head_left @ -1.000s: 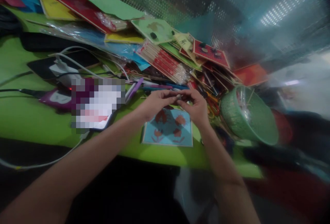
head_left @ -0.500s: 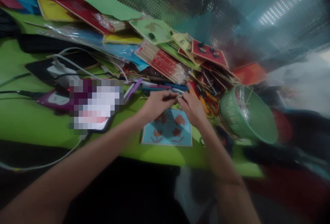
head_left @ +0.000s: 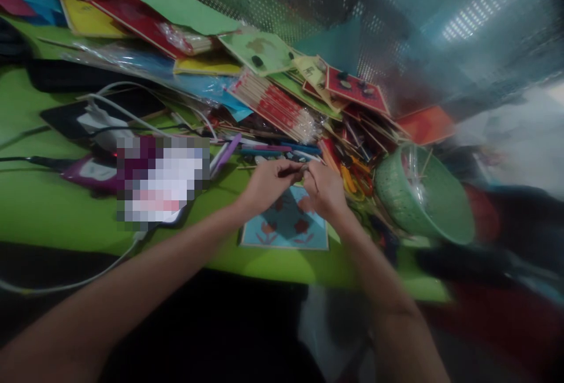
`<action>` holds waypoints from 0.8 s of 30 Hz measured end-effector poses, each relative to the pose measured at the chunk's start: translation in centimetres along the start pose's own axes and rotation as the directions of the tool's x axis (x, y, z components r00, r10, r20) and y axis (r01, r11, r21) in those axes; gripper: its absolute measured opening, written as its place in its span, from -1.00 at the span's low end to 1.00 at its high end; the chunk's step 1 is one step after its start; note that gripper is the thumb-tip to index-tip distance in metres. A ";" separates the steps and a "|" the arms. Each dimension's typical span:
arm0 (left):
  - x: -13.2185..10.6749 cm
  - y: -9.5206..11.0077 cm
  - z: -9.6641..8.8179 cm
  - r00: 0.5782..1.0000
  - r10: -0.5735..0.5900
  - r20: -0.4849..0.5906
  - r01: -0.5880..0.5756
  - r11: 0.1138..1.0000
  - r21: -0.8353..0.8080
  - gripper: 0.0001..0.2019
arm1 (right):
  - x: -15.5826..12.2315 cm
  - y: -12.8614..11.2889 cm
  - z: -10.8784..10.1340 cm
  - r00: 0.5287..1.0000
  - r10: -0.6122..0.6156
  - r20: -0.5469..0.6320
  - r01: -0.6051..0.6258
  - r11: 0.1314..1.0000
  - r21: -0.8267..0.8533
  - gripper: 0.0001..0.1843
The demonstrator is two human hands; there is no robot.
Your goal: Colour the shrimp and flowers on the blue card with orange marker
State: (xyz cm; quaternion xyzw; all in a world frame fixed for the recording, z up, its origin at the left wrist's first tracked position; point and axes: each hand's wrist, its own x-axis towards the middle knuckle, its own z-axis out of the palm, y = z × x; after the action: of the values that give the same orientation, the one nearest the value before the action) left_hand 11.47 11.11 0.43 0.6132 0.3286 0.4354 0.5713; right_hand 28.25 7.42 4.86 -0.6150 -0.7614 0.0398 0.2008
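My left hand [head_left: 273,182] and my right hand [head_left: 324,188] meet fingertip to fingertip above the far edge of a light blue card [head_left: 284,236]. Both hands are closed in a pinch, and whatever sits between the fingers is too small to make out. Orange-red flower shapes with stems and leaves decorate the card, which lies flat on the green tabletop [head_left: 176,254]. Its upper part is partly covered by my hands and their shadow.
Behind my hands lie pens [head_left: 282,149], orange-handled scissors [head_left: 352,177] and a packet of wooden sticks [head_left: 273,104]. A green basket [head_left: 423,195] stands at the right. To the left are a lit phone [head_left: 167,183], a purple power strip [head_left: 90,172] and cables. Coloured cards [head_left: 259,51] pile up at the back.
My right hand has turned and shifted slightly down and left, its fingers curling more over the card's upper right flower. My left hand stays nearly in place, still pinching.
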 end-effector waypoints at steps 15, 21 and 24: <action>-0.5 0.2 0.4 0.988 0.145 -0.062 -0.136 0.983 0.126 -0.78 | 0.5 -0.2 -0.6 0.994 0.041 0.102 -0.050 0.995 0.088 -0.76; -0.4 0.0 0.5 0.991 0.114 -0.064 -0.106 0.989 0.106 -0.78 | 0.3 0.0 0.1 0.999 0.030 0.040 -0.035 0.992 0.123 -0.78; -0.4 0.4 0.3 0.997 0.065 -0.032 -0.063 0.997 0.042 -0.78 | 0.2 0.4 0.2 1.000 0.005 0.028 -0.010 0.979 0.205 -0.75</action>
State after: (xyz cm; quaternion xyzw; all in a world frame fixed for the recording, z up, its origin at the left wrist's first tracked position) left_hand 11.54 10.58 0.77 0.6277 0.3271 0.4569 0.5387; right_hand 28.55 7.77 4.61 -0.5933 -0.7537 0.1274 0.2526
